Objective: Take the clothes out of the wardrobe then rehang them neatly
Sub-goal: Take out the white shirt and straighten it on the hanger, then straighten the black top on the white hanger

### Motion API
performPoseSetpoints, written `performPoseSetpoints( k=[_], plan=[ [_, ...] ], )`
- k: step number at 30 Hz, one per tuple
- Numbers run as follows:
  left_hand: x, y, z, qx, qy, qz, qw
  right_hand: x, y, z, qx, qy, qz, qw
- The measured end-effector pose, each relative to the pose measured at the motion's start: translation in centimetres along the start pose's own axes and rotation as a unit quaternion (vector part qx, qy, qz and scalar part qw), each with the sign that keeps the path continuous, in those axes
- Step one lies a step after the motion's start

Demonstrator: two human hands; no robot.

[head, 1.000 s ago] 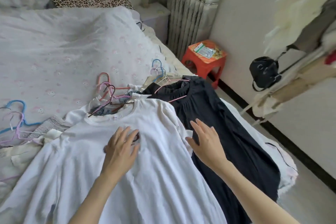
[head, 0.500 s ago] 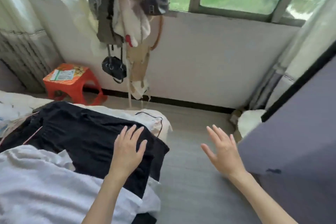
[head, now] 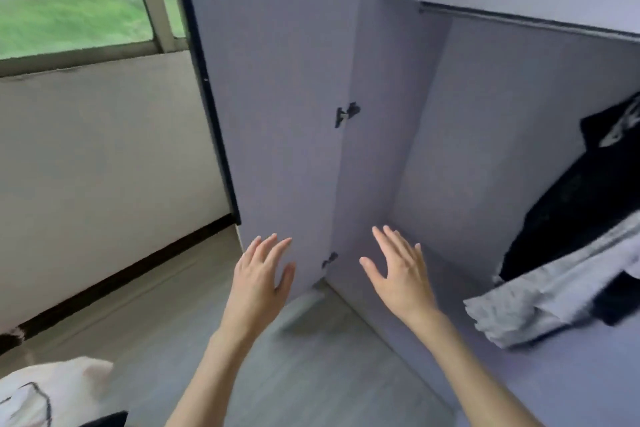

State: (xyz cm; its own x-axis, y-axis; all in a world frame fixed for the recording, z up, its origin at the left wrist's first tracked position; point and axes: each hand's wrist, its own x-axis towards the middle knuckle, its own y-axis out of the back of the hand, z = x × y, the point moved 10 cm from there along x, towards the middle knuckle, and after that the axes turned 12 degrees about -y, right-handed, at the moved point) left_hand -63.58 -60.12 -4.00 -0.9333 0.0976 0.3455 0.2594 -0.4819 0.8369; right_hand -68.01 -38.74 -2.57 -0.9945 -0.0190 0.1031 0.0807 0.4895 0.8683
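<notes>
We hold our left hand (head: 261, 276) and right hand (head: 401, 272) out flat, fingers spread, gripping nothing, before the open wardrobe (head: 485, 135). Right of our right hand, black and grey clothes (head: 568, 229) spill from its floor.

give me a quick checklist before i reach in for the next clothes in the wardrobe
1. Left hand free, fingers spread, holding nothing: ok.
2. Right hand free, fingers spread: ok.
3. Wardrobe door swung open, way in clear: ok.
4. Clothes left inside, a black garment above a grey garment that spills over the front edge: ok.
5. Hanging rail bare in the visible part: ok.
6. Whether those garments are on hangers: cannot tell.
</notes>
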Motion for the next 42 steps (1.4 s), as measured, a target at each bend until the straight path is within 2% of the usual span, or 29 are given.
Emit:
performPoseSetpoints(
  k=[8, 14, 18, 20, 26, 30, 33, 38, 42],
  plan=[
    [10.1, -10.7, 9.3, -0.069, -0.166, -0.127, 0.975, 1.6, 7.0, 12.8, -0.018, -0.186, 0.106, 0.977],
    [17.0, -13.4, 19.6, -0.147, -0.295, -0.141, 0.933, 0.9, 12.2, 19.4, -0.01, -0.308, 0.182, 0.934],
    [17.9, -16.9, 23.6, -0.172, -0.349, -0.194, 0.901, -0.1, 15.1, 21.8, 0.009, -0.356, 0.231, 0.905],
    [18.4, -18.6, 25.0, -0.188, -0.357, -0.221, 0.888, -0.4, 15.9, 23.1, 0.007, -0.372, 0.24, 0.897],
    [22.5, -21.7, 29.2, -0.247, -0.353, -0.23, 0.873, 2.4, 19.1, 27.5, -0.005, -0.385, 0.268, 0.883],
    [27.0, -22.8, 34.1, -0.264, -0.364, -0.204, 0.869, 6.6, 24.1, 29.9, -0.014, -0.343, 0.337, 0.877],
    [30.6, -23.1, 38.1, -0.271, -0.357, -0.18, 0.876, 10.1, 28.1, 31.3, -0.086, -0.278, 0.393, 0.873],
    [35.6, -24.8, 44.6, -0.346, -0.283, -0.177, 0.877, 15.8, 31.0, 35.7, -0.175, -0.279, 0.36, 0.873],
    [38.0, -27.4, 48.0, -0.349, -0.236, -0.21, 0.882, 16.7, 29.9, 38.0, -0.168, -0.287, 0.356, 0.874]
  ],
)
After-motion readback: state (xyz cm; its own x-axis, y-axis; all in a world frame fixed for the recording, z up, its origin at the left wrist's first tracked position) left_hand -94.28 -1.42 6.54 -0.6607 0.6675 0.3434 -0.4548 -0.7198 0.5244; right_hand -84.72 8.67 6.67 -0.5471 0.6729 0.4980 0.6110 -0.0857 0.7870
